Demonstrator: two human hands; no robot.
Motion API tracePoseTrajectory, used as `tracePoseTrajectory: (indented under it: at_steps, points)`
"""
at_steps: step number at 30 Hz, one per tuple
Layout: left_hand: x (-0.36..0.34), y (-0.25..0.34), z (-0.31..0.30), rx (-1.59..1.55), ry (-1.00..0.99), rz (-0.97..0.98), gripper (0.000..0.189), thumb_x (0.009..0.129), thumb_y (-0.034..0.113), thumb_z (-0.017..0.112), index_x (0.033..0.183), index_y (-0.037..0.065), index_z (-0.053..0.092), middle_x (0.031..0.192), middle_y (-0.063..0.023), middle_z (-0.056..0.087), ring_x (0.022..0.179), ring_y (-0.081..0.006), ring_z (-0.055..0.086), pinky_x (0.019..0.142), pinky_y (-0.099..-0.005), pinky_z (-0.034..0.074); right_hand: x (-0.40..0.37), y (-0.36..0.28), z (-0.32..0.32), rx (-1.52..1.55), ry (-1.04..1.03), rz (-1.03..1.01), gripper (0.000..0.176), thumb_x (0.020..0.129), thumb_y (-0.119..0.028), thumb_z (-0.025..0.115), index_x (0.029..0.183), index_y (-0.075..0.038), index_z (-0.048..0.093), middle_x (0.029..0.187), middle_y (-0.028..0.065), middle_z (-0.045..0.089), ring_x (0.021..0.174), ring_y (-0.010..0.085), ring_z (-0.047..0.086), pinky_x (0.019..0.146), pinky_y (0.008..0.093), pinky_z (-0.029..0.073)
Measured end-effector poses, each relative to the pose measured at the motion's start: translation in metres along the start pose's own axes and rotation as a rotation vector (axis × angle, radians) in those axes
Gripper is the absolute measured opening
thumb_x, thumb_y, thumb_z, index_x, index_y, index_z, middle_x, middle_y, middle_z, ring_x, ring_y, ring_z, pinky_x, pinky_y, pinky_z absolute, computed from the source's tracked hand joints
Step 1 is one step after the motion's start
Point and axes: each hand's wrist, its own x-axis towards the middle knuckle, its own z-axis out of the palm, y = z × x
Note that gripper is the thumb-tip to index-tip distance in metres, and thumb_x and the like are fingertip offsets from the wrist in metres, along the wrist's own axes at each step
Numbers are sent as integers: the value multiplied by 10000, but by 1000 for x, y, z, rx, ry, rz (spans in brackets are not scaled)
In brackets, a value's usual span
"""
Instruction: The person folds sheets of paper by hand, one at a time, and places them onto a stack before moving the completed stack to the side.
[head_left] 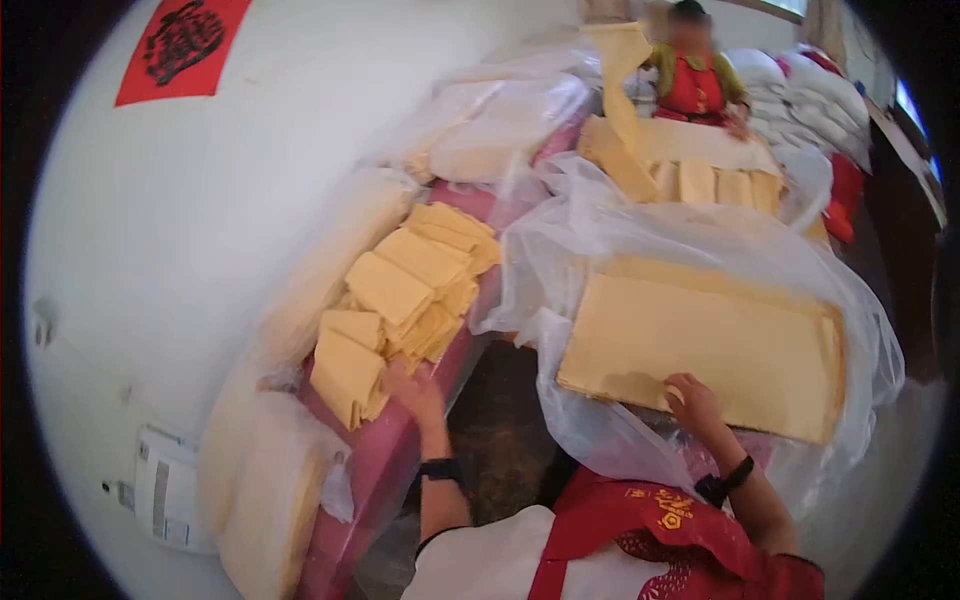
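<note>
My left hand (412, 392) reaches to the near end of a pile of folded yellow sheets (400, 285), right beside the nearest folded bundle (348, 366). Its fingers are loosely stretched and slightly blurred. At the near edge of a broad, flat stack of yellow sheets (710, 340), my right hand (694, 402) has its fingers curled over the top sheet's edge. The stack lies on crumpled clear plastic (560, 215). Both my wrists wear dark bands.
Plastic-wrapped bundles (340, 250) line the wall along the pink-covered bench (400, 455). Across from me, a person in a red apron (695, 90) is behind another sheet stack (715, 145), with a long strip (622, 85) raised beside it. White sacks (790, 95) are piled behind.
</note>
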Motion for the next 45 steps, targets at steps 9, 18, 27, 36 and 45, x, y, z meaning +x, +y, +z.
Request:
tracePoseTrajectory:
  at_steps: [9,18,27,36,45]
  points:
    - [-121,133,142,-328,-818,101,376,703,126,679,1058,28,602,1037,-154,586,1037,-342,520,887,-429,431,-27,28,-4,-85,19,19,254,813,-163,625,1048,-67,625,1149,159,604,1066,353,567,900,443,462]
    - [-112,126,147,-464,-884,-118,292,729,152,666,1007,64,653,898,-101,625,853,-278,601,772,-392,488,-8,41,-2,-52,-15,33,293,830,-197,602,1086,-55,606,1158,162,589,1090,347,549,920,438,450]
    - [-117,146,150,-671,-945,-294,260,803,180,640,1013,26,647,808,-89,637,811,-199,628,719,-324,508,70,-43,89,-449,-224,-179,590,772,-448,655,1187,-42,550,1280,163,507,1217,326,450,946,502,395]
    - [-115,137,111,-1169,-1046,-863,230,933,131,564,1128,10,576,1004,-82,628,883,-170,635,768,-286,535,84,-52,115,-602,-93,-338,546,735,-428,694,1122,-53,602,1259,162,511,1231,320,438,894,523,408]
    - [-81,185,59,-1702,-1195,-674,210,965,145,512,1120,29,594,1084,-70,636,1011,-214,624,898,-342,508,108,-6,108,212,79,177,152,792,-163,585,871,-37,616,849,95,619,809,269,618,665,366,459]
